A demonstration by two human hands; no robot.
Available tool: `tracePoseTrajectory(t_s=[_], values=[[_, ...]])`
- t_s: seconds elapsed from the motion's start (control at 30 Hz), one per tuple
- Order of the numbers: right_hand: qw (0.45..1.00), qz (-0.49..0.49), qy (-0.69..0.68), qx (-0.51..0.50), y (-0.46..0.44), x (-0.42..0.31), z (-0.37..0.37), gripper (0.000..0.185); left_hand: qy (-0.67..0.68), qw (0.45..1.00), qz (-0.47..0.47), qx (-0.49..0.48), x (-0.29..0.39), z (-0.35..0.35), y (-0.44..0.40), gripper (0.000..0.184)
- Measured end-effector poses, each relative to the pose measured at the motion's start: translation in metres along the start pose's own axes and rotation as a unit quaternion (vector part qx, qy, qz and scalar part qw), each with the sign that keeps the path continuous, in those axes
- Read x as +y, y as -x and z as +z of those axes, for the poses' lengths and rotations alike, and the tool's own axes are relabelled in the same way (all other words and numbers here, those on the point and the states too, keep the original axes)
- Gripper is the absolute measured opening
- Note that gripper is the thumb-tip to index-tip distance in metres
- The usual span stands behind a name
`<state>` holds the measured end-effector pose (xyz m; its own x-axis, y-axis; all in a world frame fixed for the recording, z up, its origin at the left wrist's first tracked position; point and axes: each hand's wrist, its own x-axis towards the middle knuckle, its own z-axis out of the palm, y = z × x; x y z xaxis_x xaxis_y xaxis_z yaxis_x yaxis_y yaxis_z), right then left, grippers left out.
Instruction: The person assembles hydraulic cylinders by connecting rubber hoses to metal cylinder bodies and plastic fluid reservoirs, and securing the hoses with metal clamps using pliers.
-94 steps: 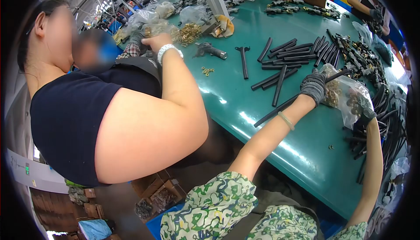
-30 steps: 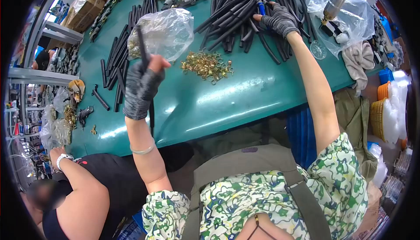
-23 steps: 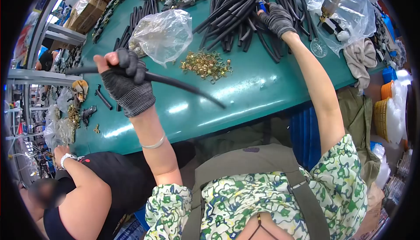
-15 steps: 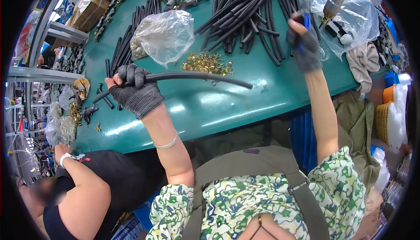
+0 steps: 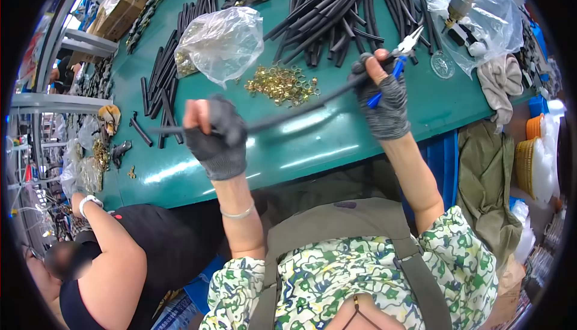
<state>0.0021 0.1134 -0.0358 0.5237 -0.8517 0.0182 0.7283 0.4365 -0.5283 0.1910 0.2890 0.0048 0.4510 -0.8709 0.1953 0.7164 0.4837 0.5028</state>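
Head view: left hand (image 5: 219, 134) at ten o'clock is clenching a black tube (image 5: 294, 114) crossing twelve o'clock; right hand (image 5: 387, 98) at two is grasping its end and pliers (image 5: 399, 67) — it is looking light, bendy, probably best held near both ends.

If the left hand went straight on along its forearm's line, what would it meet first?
Most likely the clear plastic bag on the green table, ahead of the left hand. The hand's height is unclear from this one view, so it might pass over the bag.
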Motion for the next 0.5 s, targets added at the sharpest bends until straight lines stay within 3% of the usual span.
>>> tracePoseTrajectory(t_s=[0.03, 0.07, 0.1, 0.17, 0.23, 0.3, 0.37, 0.4, 0.43, 0.47, 0.5], values=[[0.997, 0.023, -0.037, -0.066, -0.004, -0.005, 0.0, 0.018, -0.08, 0.997, -0.02, 0.008, -0.007, -0.006, 0.01, 0.039], [0.997, 0.023, -0.012, -0.066, -0.003, -0.006, 0.005, 0.019, -0.203, 0.975, -0.082, 0.03, -0.015, -0.005, 0.023, 0.04], [0.998, 0.024, 0.015, -0.064, 0.001, -0.006, 0.014, 0.019, -0.227, 0.953, -0.2, 0.02, -0.017, 0.008, 0.023, 0.039], [0.992, 0.029, 0.041, -0.119, 0.012, -0.001, 0.022, 0.02, -0.289, 0.945, -0.151, -0.018, -0.023, 0.016, 0.019, 0.036], [0.995, -0.008, 0.065, -0.08, 0.021, 0.0, 0.039, 0.021, -0.377, 0.926, -0.026, 0.02, -0.042, 0.026, 0.013, 0.033], [0.986, -0.102, 0.106, -0.079, 0.018, 0.003, 0.041, 0.022, -0.348, 0.928, 0.068, 0.118, -0.045, 0.038, 0.006, 0.031], [0.987, -0.1, 0.019, -0.127, 0.012, -0.007, 0.04, 0.018, -0.203, 0.933, 0.122, 0.269, -0.033, 0.052, -0.001, 0.028], [0.991, -0.091, -0.025, -0.1, 0.008, -0.01, 0.034, 0.015, -0.056, 0.978, 0.119, 0.161, -0.016, 0.028, 0.003, 0.027], [0.992, -0.082, -0.069, -0.073, 0.005, -0.012, 0.028, 0.012, 0.094, 0.988, 0.112, 0.047, 0.001, -0.005, 0.006, 0.025], [0.993, -0.096, -0.06, 0.01, 0.003, -0.008, 0.028, 0.012, 0.181, 0.978, 0.101, -0.003, 0.003, -0.022, 0.003, 0.026], [0.993, -0.062, -0.086, 0.049, 0.004, -0.005, 0.023, 0.011, 0.199, 0.973, 0.118, 0.02, 0.001, -0.025, 0.004, 0.026]])
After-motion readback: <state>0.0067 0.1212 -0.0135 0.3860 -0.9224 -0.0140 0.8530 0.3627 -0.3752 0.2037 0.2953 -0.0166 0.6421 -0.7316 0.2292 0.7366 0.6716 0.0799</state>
